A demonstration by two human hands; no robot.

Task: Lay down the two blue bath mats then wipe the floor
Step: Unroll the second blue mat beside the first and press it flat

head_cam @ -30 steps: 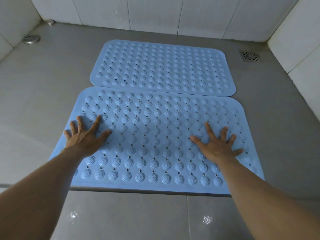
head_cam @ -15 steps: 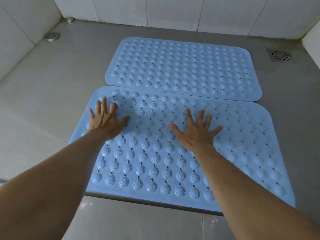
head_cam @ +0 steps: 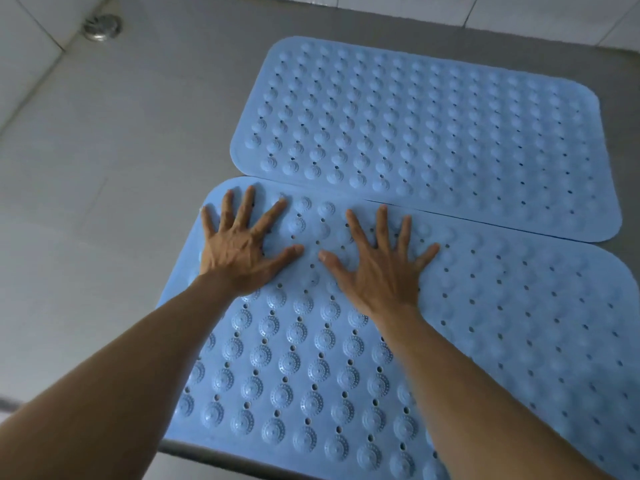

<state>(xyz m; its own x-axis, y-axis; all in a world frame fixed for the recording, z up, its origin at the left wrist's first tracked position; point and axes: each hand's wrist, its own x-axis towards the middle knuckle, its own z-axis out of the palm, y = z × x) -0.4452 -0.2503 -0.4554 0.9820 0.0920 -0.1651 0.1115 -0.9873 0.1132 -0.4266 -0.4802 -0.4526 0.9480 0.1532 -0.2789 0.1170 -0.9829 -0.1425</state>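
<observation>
Far mat (head_cam: 433,126): a blue bath mat lying flat on the grey floor (head_cam: 121,168), close to the back wall (head_cam: 554,15). Its long axis runs left to right.
Near mat (head_cam: 502,341): a second blue bath mat, flat on the floor in front of the first and parallel to it, long axis also left to right. Both carry rows of round bumps and small holes.
Seam: the near mat's far long edge meets the far mat's near long edge. Whether one overlaps the other cannot be told.
Left hand (head_cam: 239,247): palm down on the near mat by its far left corner. The fingers are straight and spread wide, gripping nothing, with the fingertips almost at the far edge.
Right hand (head_cam: 377,268): pressed flat on the same mat just beside the left. The fingers are splayed and hold nothing. The two thumbs are near each other but apart.
Drain cover (head_cam: 102,26): round metal, in the far left floor corner, well apart from the mats.
</observation>
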